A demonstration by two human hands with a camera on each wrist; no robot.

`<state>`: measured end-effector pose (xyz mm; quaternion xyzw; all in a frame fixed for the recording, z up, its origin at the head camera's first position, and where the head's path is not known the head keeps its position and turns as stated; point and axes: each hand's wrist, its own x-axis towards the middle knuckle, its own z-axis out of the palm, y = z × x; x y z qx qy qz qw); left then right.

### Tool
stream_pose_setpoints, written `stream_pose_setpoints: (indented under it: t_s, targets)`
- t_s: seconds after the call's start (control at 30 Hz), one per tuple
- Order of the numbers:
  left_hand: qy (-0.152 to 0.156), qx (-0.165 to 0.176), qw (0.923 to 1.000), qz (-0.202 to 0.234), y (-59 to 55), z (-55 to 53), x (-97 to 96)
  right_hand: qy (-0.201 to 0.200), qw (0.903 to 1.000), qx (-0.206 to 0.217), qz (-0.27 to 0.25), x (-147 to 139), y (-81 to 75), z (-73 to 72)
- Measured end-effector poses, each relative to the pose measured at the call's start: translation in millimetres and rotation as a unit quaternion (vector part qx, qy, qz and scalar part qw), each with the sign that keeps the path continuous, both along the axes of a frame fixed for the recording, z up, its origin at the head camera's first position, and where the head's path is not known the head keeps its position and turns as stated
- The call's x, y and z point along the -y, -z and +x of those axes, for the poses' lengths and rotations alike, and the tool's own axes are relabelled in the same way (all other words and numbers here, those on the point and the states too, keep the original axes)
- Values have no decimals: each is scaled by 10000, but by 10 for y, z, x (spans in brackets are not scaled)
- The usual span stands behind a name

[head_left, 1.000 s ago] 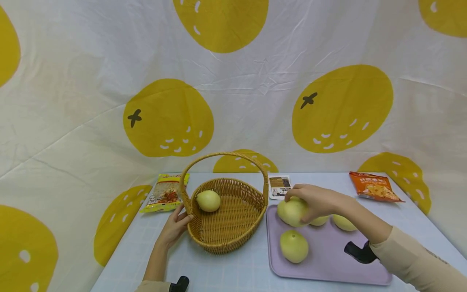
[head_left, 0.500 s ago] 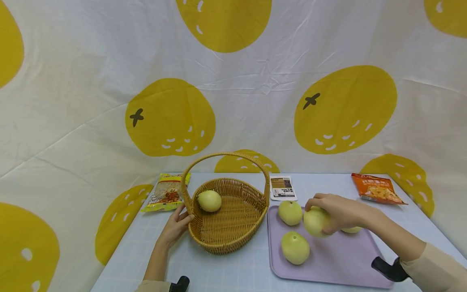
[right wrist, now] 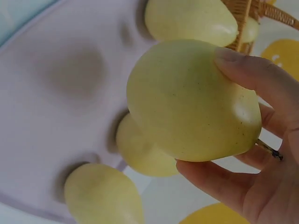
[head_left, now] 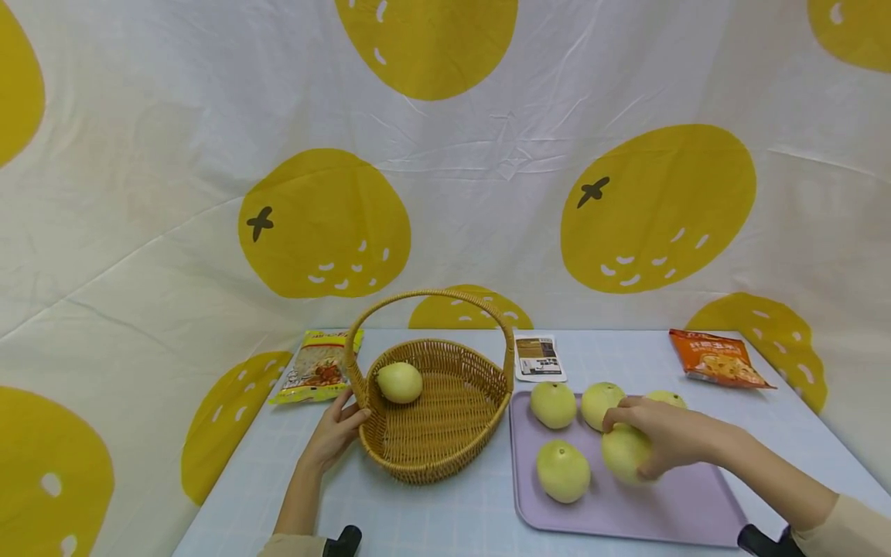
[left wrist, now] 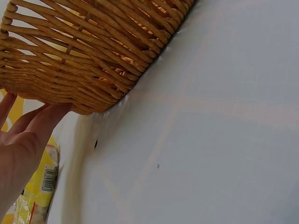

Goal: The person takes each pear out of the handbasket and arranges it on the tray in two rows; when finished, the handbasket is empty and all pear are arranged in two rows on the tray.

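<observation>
My right hand (head_left: 664, 437) grips a pale yellow-green pear (head_left: 624, 455) over the purple tray (head_left: 654, 518). In the right wrist view, that pear (right wrist: 194, 100) sits between thumb and fingers, its stem pointing toward the palm, and a shadow lies on the tray. Several other pears rest on the tray, among them a front-left pear (head_left: 562, 472) and a back-left pear (head_left: 553, 404). With my left hand (head_left: 334, 435) I hold the side of the wicker basket (head_left: 431, 429) below its handle; in the left wrist view the fingertips (left wrist: 60, 109) press its underside. One pear (head_left: 400, 383) lies in the basket.
Behind the basket's left side lies a yellow food packet (head_left: 316, 367). A small white-and-brown packet (head_left: 540, 358) is behind the tray, and an orange snack bag (head_left: 718, 360) at the back right. A fruit-print cloth (head_left: 487, 216) hangs behind the table (head_left: 473, 518).
My right hand has moved right and nearer with the pear, away from the tray's back-left corner, uncovering the pears there. My left hand and the basket have stayed in place.
</observation>
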<state>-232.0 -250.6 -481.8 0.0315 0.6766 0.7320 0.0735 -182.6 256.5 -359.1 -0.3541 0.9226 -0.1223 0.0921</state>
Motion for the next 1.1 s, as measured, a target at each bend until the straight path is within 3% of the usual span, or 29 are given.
stream_pose_setpoints:
  t_s: [0.2, 0.5, 1.1]
  targets:
    - [44, -16, 10000, -6, -7, 5, 2, -55, 9999, 110, 19, -48, 224, 49]
    - [15, -20, 10000, 8, 12, -9, 7, -185, 9996, -207, 54, -47, 428, 79]
    - [-31, 49, 10000, -55, 15, -9, 9, 81, 9998, 64, 172, 8, 494, 55]
